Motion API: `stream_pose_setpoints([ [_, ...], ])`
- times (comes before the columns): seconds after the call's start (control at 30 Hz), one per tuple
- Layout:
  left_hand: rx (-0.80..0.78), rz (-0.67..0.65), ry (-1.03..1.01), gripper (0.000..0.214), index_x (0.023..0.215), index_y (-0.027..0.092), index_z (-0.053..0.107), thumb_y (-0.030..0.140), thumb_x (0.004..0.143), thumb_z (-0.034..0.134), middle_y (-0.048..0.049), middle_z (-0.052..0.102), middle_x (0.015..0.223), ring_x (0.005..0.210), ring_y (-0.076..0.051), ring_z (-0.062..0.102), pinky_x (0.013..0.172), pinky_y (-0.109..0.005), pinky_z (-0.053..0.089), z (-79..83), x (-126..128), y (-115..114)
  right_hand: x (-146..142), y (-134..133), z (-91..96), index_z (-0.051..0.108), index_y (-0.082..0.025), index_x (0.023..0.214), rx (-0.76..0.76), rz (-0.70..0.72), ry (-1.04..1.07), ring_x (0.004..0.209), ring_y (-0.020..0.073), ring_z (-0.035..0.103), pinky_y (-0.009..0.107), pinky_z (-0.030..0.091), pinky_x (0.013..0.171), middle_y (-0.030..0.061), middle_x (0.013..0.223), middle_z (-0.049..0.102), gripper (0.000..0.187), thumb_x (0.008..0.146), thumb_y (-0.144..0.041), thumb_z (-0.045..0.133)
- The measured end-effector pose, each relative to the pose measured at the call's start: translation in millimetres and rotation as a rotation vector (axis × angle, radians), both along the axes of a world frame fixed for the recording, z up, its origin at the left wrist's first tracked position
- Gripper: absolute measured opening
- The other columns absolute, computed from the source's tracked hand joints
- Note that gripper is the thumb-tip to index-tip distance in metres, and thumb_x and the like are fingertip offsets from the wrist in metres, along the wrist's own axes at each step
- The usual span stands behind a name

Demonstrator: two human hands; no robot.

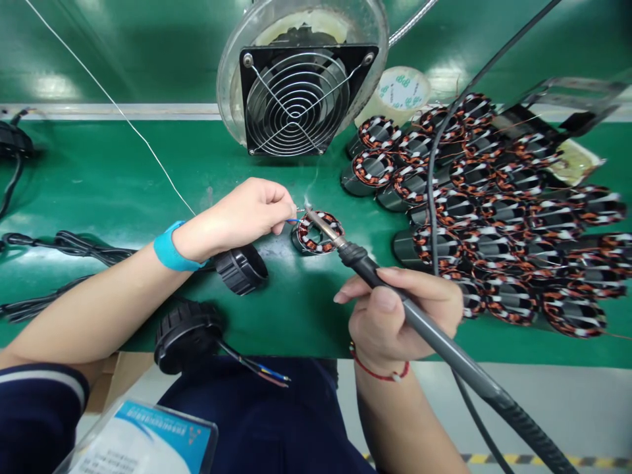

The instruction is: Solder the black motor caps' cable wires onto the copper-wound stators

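My right hand (405, 313) is wrapped round a soldering iron (368, 270). Its metal tip reaches the rim of a motor stator (318, 234) with copper windings and white tabs, and a wisp of smoke rises there. My left hand (257, 214) pinches a thin silvery solder wire (148, 143) that runs down from the upper left and passes behind the wrist. A short blue wire (292, 220) shows just below the fingertips, by the stator; I cannot tell whether the fingers hold it too. Under the left wrist lies a black ring-shaped cap (241, 268).
A fan in a black frame (296, 102) stands behind the stator. Several more stators (498, 217) crowd the right side, crossed by a hanging grey cable (432, 197). At the front edge sits a black cap (187, 336) with loose coloured wires. Bundled black cables (74, 247) lie at left.
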State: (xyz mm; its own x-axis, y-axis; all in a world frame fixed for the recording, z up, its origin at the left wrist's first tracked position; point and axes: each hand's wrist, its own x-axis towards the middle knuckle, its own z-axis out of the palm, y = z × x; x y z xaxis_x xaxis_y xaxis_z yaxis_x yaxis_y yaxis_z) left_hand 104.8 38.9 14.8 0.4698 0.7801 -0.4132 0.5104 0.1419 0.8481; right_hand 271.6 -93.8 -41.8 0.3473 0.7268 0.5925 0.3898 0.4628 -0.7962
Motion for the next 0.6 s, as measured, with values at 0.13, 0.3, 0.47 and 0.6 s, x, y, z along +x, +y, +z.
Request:
stream_pose_setpoints([
  [0.13, 0.009, -0.010, -0.006, 0.020, 0.061, 0.014, 0.058, 0.015, 0.080, 0.057, 0.0008, 0.053, 0.056, 0.050, -0.007, 0.042, 0.051, -0.021, 0.030, -2.0, -1.0, 0.2, -0.4, -0.1, 0.0, 0.061, -0.021, 0.101, -0.012, 0.024, 0.001, 0.040, 0.0133, 0.060, 0.023, 0.046, 0.032, -0.0044, 0.060, 0.065, 0.012, 0.090, -0.026, 0.062],
  [0.3, 0.014, -0.022, -0.013, 0.018, 0.063, 0.015, 0.059, 0.014, 0.080, 0.054, 0.0012, 0.054, 0.056, 0.050, -0.007, 0.043, 0.051, -0.021, 0.031, -2.6, -1.4, 1.0, -0.1, 1.3, 1.1, 0.064, -0.022, 0.107, 0.010, -0.029, -0.005, 0.045, 0.0133, 0.063, 0.025, 0.051, 0.036, -0.0031, 0.067, 0.066, 0.017, 0.090, -0.025, 0.062],
  [0.47, 0.027, -0.029, -0.004, 0.016, 0.065, 0.014, 0.061, 0.013, 0.080, 0.053, 0.0022, 0.055, 0.057, 0.051, -0.007, 0.043, 0.053, -0.022, 0.032, -0.4, -0.8, 1.4, -1.8, 7.0, 16.3, 0.059, -0.027, 0.126, -0.115, 0.028, -0.016, 0.070, 0.0194, 0.074, 0.032, 0.064, 0.055, 0.0038, 0.097, 0.075, 0.033, 0.094, -0.027, 0.060],
  [0.6, 0.044, -0.054, -0.030, 0.017, 0.064, 0.014, 0.060, 0.012, 0.079, 0.052, 0.0031, 0.055, 0.056, 0.053, -0.008, 0.044, 0.055, -0.021, 0.034, 0.1, -0.8, 2.2, -2.1, 20.9, 34.1, 0.053, -0.030, 0.132, -0.212, 0.117, -0.074, 0.091, 0.0226, 0.074, 0.037, 0.066, 0.073, 0.0060, 0.115, 0.070, 0.034, 0.098, -0.034, 0.053],
])
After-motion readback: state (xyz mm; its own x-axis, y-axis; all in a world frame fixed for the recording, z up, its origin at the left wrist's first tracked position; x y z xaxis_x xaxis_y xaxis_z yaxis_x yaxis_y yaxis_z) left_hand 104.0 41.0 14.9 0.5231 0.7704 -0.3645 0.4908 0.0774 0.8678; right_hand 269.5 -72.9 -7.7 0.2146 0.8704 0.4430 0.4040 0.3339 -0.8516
